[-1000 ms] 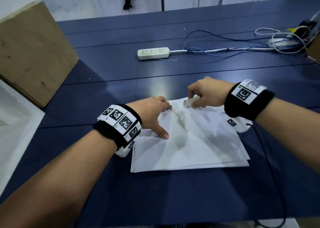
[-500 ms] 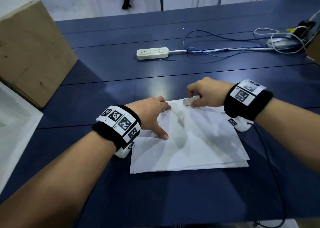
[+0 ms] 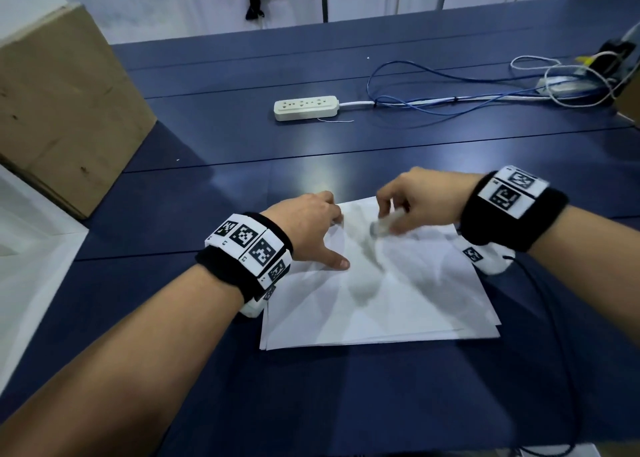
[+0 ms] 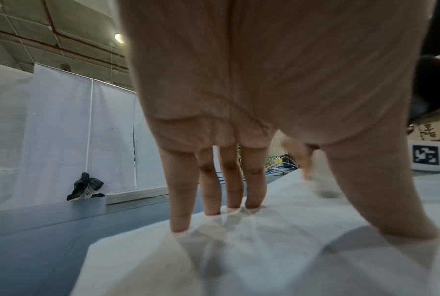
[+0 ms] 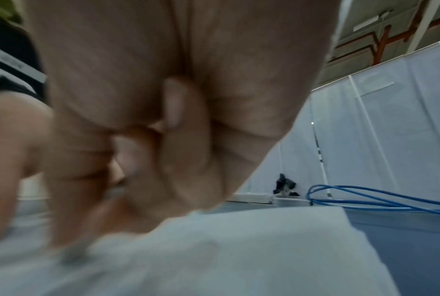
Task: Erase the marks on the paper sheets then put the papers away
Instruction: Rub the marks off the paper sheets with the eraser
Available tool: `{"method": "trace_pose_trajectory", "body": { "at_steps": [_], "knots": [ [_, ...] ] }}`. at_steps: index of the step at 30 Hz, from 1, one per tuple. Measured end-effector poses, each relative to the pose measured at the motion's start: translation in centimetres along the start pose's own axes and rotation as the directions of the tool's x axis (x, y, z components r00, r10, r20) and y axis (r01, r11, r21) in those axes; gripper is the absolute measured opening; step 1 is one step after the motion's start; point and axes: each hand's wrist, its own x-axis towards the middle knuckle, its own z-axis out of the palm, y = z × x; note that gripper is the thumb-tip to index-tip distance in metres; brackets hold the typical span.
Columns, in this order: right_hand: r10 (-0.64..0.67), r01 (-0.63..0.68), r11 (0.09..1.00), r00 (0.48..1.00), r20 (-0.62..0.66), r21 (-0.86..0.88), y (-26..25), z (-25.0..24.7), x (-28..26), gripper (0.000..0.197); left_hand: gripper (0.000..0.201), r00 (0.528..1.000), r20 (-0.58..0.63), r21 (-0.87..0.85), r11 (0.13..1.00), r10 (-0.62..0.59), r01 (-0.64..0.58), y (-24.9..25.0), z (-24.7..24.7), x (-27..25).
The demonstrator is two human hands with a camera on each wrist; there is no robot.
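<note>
A small stack of white paper sheets (image 3: 381, 300) lies on the dark blue table (image 3: 242, 186). My left hand (image 3: 311, 234) presses the stack's far left part with straight, spread fingers (image 4: 181, 218) and thumb (image 4: 388, 210). My right hand (image 3: 415, 203) pinches a white eraser (image 3: 381, 226) and holds its tip on the top sheet near the far edge. The right hand is blurred with motion. In the right wrist view the curled fingers (image 5: 143, 160) hide most of the eraser (image 5: 72, 256), and the paper (image 5: 214, 250) lies beneath. No marks on the sheet are clear enough to make out.
A cardboard box (image 3: 65, 110) stands at the far left, with a white surface (image 3: 27, 248) beside it. A white power strip (image 3: 306, 108) and blue and white cables (image 3: 485, 92) lie across the far side of the table. A black cord (image 3: 561, 318) trails from my right wrist.
My right hand with the eraser has slid a little toward me and to the left across the top sheet. The left hand has stayed pressed on the paper.
</note>
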Motion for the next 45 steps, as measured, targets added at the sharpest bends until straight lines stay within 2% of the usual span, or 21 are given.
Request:
{"method": "trace_pose_trajectory", "body": {
  "at_steps": [2,4,6,8,10,11,13,16,18,20,23,25,26,29,31,33,35,38,40,43,45],
  "knots": [
    [-0.046,0.034,0.998,0.977,0.210,0.062,-0.9,0.3,-1.3,0.017,0.079,1.000,0.006,-0.008,1.000,-0.004,0.004,-0.1,0.1,0.1],
    [-0.051,0.036,0.998,0.962,0.267,0.059,-1.1,0.4,-1.7,0.019,0.080,1.000,0.012,-0.005,1.000,-0.008,0.008,-0.1,0.0,0.1],
    [-0.028,0.020,0.999,0.983,0.181,0.045,-0.6,0.1,-0.8,0.019,0.080,1.000,0.013,0.002,1.000,-0.007,0.007,-0.1,0.0,0.2],
    [0.026,-0.026,1.000,0.999,0.021,-0.008,-0.1,-0.3,0.7,0.019,0.081,1.000,0.012,0.001,1.000,-0.007,0.007,-0.1,-0.1,0.2],
    [0.077,-0.085,0.994,0.990,-0.117,-0.069,0.5,-0.5,1.4,0.018,0.083,1.000,0.010,0.000,1.000,-0.011,0.011,-0.1,-0.1,0.2],
    [0.078,-0.091,0.992,0.987,-0.138,-0.087,0.6,-0.5,1.3,0.019,0.082,1.000,0.009,-0.002,1.000,-0.013,0.013,-0.1,0.0,0.2],
    [0.037,-0.041,0.996,0.998,-0.050,-0.081,0.4,-0.2,0.5,0.021,0.081,1.000,0.001,-0.016,1.000,-0.011,0.011,-0.1,0.2,0.1],
    [-0.021,0.015,0.999,0.973,0.230,0.028,-0.8,0.3,-1.5,0.042,0.085,1.000,-0.003,-0.024,1.000,0.015,-0.015,0.0,0.2,0.0],
    [-0.023,0.014,0.999,0.963,0.269,0.034,-0.9,0.4,-1.8,0.043,0.086,1.000,-0.001,-0.021,0.999,0.030,-0.030,0.0,0.0,0.0],
    [-0.002,0.004,1.000,0.989,0.150,-0.010,-0.4,0.0,-0.7,0.028,0.084,0.999,-0.002,-0.012,0.999,0.044,-0.044,0.1,-0.1,0.1],
    [0.069,-0.077,0.994,0.993,-0.097,-0.073,0.4,-0.4,0.9,0.023,0.081,0.998,-0.010,0.006,0.998,0.057,-0.057,0.0,-0.1,0.0],
    [0.067,-0.077,0.995,0.987,-0.146,-0.064,0.7,-0.4,0.9,0.023,0.081,0.998,-0.016,0.030,0.998,0.058,-0.057,0.1,-0.1,0.0],
    [0.048,-0.053,0.997,0.993,-0.104,-0.047,0.7,-0.4,0.5,0.025,0.081,0.998,-0.024,0.039,0.998,0.056,-0.055,0.2,-0.1,0.0],
    [-0.021,0.014,0.999,0.980,0.199,0.037,-0.4,-0.2,-1.4,0.035,0.086,0.998,-0.047,0.051,0.998,0.040,-0.038,0.6,0.1,0.0],
    [-0.029,0.027,1.000,0.958,0.284,0.012,-0.8,-0.1,-1.7,0.032,0.087,0.998,-0.048,0.054,0.998,0.036,-0.033,0.7,0.1,0.1],
    [-0.018,0.021,1.000,0.980,0.200,-0.017,-0.5,-0.3,-0.7,0.026,0.084,0.998,-0.042,0.054,0.998,0.037,-0.035,0.9,0.0,0.2],
    [0.030,-0.028,0.998,0.999,0.033,-0.064,-0.1,-0.7,0.5,0.024,0.082,0.998,-0.037,0.048,0.998,0.040,-0.039,1.0,-0.1,0.2],
    [0.072,-0.095,0.987,0.983,-0.171,-0.127,0.3,-0.7,1.3,0.024,0.083,0.999,-0.030,0.046,0.998,0.033,-0.031,1.0,-0.2,0.3],
    [0.006,-0.015,0.996,0.995,-0.097,-0.087,0.2,-0.3,0.8,0.024,0.082,0.999,-0.032,0.033,0.999,0.020,-0.019,0.9,-0.1,0.1],
    [-0.032,0.026,0.999,0.977,0.210,0.035,-0.2,0.4,-1.6,0.022,0.083,0.999,-0.029,0.026,0.999,0.033,-0.032,1.3,0.0,0.3],
    [-0.025,0.028,1.000,0.965,0.263,-0.008,-0.6,0.5,-1.6,0.022,0.082,0.999,-0.030,0.013,1.000,0.027,-0.027,1.1,0.0,0.3]
  ]
}}
